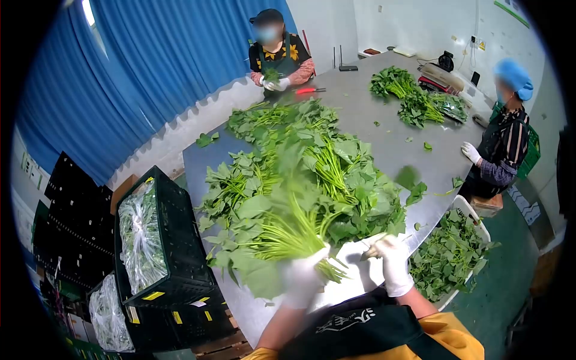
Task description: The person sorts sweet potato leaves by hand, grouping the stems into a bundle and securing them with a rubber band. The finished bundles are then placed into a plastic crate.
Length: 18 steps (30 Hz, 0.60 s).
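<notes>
My left hand (303, 282), in a white glove and smeared by motion, is closed round the stems of a bunch of leafy greens (294, 231). The bunch's leaves point away from me and the cut stem ends stick out to the right of the hand. To its right, my right hand (391, 261), also gloved in white, has its fingers closed near the table's front edge. A small pale brownish thing shows at those fingertips, too small to name. Beyond both hands a large heap of the same greens (336, 159) lies on the metal table (360, 111).
A white basket of loose greens (450, 258) stands at right below the table. Dark crates (180, 240) with plastic-wrapped greens are at left. Co-workers stand at the far side (279, 57) and right (507, 132). Red-handled scissors (309, 90) and more bunches (414, 99) lie farther back.
</notes>
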Each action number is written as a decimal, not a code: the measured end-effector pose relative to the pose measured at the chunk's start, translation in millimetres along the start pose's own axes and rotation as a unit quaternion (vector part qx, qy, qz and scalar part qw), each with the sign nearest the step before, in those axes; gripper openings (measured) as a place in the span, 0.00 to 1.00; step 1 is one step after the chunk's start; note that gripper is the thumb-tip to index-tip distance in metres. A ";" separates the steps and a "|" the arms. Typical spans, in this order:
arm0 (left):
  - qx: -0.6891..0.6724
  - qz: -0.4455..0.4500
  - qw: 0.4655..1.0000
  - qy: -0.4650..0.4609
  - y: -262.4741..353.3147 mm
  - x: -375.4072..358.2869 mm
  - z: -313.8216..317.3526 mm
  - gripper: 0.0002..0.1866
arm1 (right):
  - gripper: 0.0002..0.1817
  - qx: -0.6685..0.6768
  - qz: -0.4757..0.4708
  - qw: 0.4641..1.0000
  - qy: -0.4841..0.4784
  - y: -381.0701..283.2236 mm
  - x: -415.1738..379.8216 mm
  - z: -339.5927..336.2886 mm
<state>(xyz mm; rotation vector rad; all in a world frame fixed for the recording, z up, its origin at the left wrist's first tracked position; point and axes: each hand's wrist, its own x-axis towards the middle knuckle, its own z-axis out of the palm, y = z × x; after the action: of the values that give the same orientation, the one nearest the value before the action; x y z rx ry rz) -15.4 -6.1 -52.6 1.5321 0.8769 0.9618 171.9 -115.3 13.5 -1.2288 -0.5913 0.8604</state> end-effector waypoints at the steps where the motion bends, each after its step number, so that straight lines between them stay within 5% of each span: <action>1: -0.033 -0.024 0.999 -0.015 16.3 1.4 -6.6 0.20 | 0.07 0.096 -0.045 0.993 0.057 15.7 10.4 -24.4; 2: -0.065 -0.049 0.996 -0.030 35.2 2.8 -11.5 0.21 | 0.13 0.270 -0.107 0.956 0.047 29.4 22.8 -54.4; 3: -0.113 -0.112 0.987 -0.026 49.1 4.9 -12.6 0.19 | 0.19 0.339 -0.035 0.929 0.146 22.7 30.0 -68.9; 6: -0.007 -0.080 0.992 -0.098 51.4 6.8 -16.2 0.14 | 0.23 0.341 -0.027 0.939 0.048 -7.5 29.8 -64.2; 7: -0.044 -0.207 0.970 -0.118 65.3 1.9 -13.8 0.11 | 0.23 0.195 -0.022 0.980 0.043 -20.5 24.0 -53.4; 10: -0.081 -0.318 0.938 -0.112 103.1 -5.5 7.2 0.10 | 0.13 -0.003 0.007 1.000 -0.021 -41.8 19.8 -21.7; 11: -0.011 -0.169 0.970 -0.172 82.9 -10.9 3.7 0.11 | 0.11 -0.086 -0.092 0.992 -0.027 -43.4 21.2 -13.3; 14: 0.002 -0.196 0.960 -0.202 92.6 -15.9 2.2 0.11 | 0.12 -0.236 -0.309 0.921 0.005 -53.6 28.0 7.3; 18: 0.003 -0.227 0.954 -0.197 105.6 -21.1 2.1 0.11 | 0.10 -0.317 -0.383 0.867 -0.001 -66.8 43.9 10.9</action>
<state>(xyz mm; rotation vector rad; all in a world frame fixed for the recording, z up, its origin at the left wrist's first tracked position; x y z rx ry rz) -17.6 -42.4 48.8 1.3753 0.8852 0.3057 204.2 -79.6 78.2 -1.3940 -1.3207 -0.0344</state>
